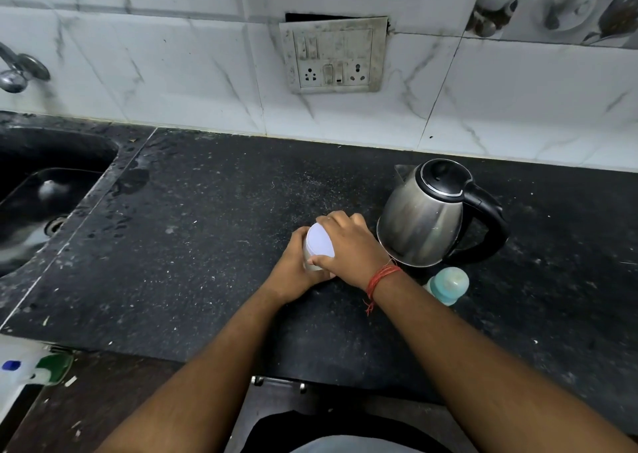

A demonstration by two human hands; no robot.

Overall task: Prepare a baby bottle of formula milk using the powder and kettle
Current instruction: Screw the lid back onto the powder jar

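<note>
A small round container [319, 250] with a flat, smooth white lid is gripped between both hands near the middle of the counter [193, 252]. The left hand [295, 268] is wrapped around its pale side wall from the 8 o'clock side, while the right hand [348, 245] is cupped over the lid from 3 o'clock, fingers curled round the far rim and thumb pressed on the near edge. A red twisted thread [381, 280] is tied about the right wrist.

At 2 o'clock from the hands, just beside the right knuckles, a brushed-steel kettle [424, 223] is seen, tapering upward, with a black domed lid, a short pointed spout and a glossy black loop handle turned toward 3 o'clock. At 4 o'clock, close to the right wrist and in front of the kettle's base, a baby bottle [448, 285] is seen from above: a translucent turquoise rounded cap over a pale body.

The counter is of black speckled stone, dusted with pale flecks and marked with wet patches toward 10 o'clock, where a dark sunken sink [41, 190] is set. At 12 o'clock, on the white marbled wall tiles, a grimy rectangular switch plate [334, 55] with two sockets is fixed.
</note>
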